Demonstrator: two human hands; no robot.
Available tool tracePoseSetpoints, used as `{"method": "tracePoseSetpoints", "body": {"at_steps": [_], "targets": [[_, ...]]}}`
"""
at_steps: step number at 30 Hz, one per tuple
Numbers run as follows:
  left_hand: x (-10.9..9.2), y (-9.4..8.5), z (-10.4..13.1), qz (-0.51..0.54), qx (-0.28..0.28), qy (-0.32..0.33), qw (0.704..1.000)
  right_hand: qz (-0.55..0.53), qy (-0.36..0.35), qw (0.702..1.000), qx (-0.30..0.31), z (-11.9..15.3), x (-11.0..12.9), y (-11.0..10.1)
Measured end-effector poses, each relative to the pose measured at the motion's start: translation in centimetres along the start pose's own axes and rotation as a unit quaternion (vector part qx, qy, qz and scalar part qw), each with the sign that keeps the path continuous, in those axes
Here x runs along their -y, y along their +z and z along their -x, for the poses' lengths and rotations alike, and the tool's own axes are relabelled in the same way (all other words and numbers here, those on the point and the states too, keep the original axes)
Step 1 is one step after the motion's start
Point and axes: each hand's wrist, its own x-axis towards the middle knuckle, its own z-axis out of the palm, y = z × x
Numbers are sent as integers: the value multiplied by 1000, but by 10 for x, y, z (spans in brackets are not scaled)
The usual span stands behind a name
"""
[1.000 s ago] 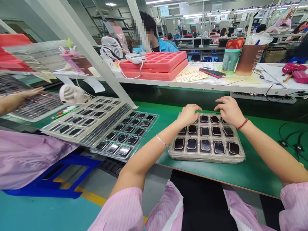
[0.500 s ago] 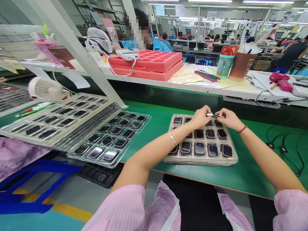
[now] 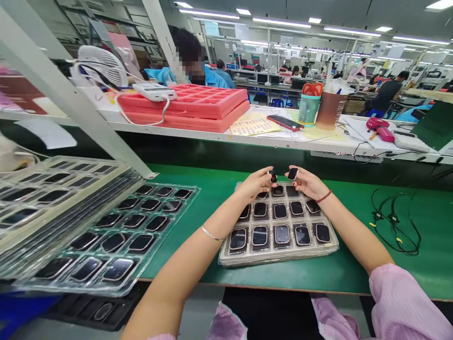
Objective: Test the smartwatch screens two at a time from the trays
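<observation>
Over the back row of a stacked clear plastic tray (image 3: 247, 257), both of my hands are raised and slightly apart. My left hand (image 3: 256, 184) pinches a small dark watch part (image 3: 272, 176) with a pale edge; its exact kind is unclear. Between the fingers of my right hand (image 3: 309, 183) is a square watch screen (image 3: 292, 174), dark face showing and tilted. In the tray below lie rows of watch screens, such as one in the front row (image 3: 282, 234). My hands hide part of the back row.
At left, another clear tray (image 3: 152, 245) of watch screens lies beside a tall tray stack (image 3: 88, 198). Black cables (image 3: 392, 219) lie at right. A shelf (image 3: 258, 139) behind carries red foam trays (image 3: 212, 101), a phone (image 3: 285, 123) and cups. A co-worker (image 3: 191, 56) sits beyond.
My hands have drawn a little apart, and the right one now shows the screen's dark face. The camera view has shifted, with the tray appearing lower and further left.
</observation>
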Motion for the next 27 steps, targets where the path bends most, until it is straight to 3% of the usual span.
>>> {"method": "tracePoseSetpoints", "body": {"at_steps": [5, 9, 17, 21, 27], "targets": [[-1, 4, 8, -38, 60, 40, 997, 31, 3, 998, 63, 6, 0, 0], [-1, 7, 10, -57, 77, 48, 994, 69, 7, 992, 101, 8, -3, 2], [-16, 29, 9, -111, 19, 5, 994, 104, -43, 994, 15, 8, -3, -2], [-11, 36, 3, -150, -2, 27, 988, 149, -64, 987, 3, 11, -8, -3], [-3, 32, 6, -178, 6, 73, 981, 202, -78, 976, 14, 12, -9, -1]]}}
